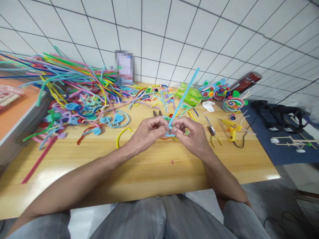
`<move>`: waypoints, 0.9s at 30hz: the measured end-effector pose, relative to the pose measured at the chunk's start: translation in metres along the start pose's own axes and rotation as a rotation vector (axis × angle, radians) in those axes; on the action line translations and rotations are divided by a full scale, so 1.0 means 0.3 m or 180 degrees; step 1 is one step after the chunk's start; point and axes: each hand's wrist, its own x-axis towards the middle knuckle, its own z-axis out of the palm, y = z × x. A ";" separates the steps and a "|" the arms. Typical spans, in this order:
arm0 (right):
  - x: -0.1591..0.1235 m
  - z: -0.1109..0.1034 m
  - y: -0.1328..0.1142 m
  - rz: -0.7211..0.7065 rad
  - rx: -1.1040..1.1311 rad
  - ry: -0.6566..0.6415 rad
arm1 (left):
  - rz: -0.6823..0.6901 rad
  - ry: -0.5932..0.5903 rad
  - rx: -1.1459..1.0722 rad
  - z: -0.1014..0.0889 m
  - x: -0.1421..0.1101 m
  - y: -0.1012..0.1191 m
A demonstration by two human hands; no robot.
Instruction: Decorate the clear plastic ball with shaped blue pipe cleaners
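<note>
A light blue pipe cleaner (184,96) is held over the middle of the wooden table. One straight end sticks up and to the right, while its lower part bends between the fingertips. My left hand (153,131) pinches the bent part from the left. My right hand (190,132) pinches it from the right, its fingers curled. Behind the hands lie a pair of dark-jawed pliers (157,114) and a round colourful piece, mostly hidden by the fingers.
Heaped pipe cleaners (74,83) cover the back left. Toward the right are a green packet (188,94), colourful decorated figures (233,103), yellow-handled pliers (214,136) and a yellow glue gun (232,128) with its cord. A yellow pipe cleaner (121,135) lies beside my left forearm.
</note>
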 end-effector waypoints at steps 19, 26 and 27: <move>0.005 0.005 0.044 -0.0242 0.0161 -0.0261 | -0.0834 -0.0003 -0.0694 -0.023 0.029 -0.020; 0.001 -0.005 0.055 -0.0383 0.0164 -0.0180 | -0.0895 -0.0185 -0.0824 -0.027 0.028 0.003; 0.001 -0.005 0.054 -0.0421 0.0170 -0.0164 | -0.0870 -0.0206 -0.0801 -0.027 0.027 0.004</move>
